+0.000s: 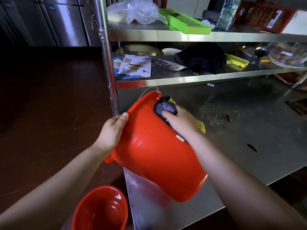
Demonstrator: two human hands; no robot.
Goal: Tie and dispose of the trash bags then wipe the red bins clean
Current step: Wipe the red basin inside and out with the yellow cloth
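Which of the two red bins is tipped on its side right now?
The larger red bin on the steel table, gripped at its rim by the left hand while the right hand presses a cloth against it. The other red bin stands upright on the floor.

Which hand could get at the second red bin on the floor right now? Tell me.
Probably neither at once: the left hand grips the tilted red bin, the right hand presses a cloth on it. The floor bin sits unobstructed below.

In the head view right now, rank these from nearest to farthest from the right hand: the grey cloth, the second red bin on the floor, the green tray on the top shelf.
From the right hand:
1. Grey cloth, directly under its fingers, against the tilted red bin.
2. Second red bin, lower left, on the floor.
3. Green tray, up on the top shelf.
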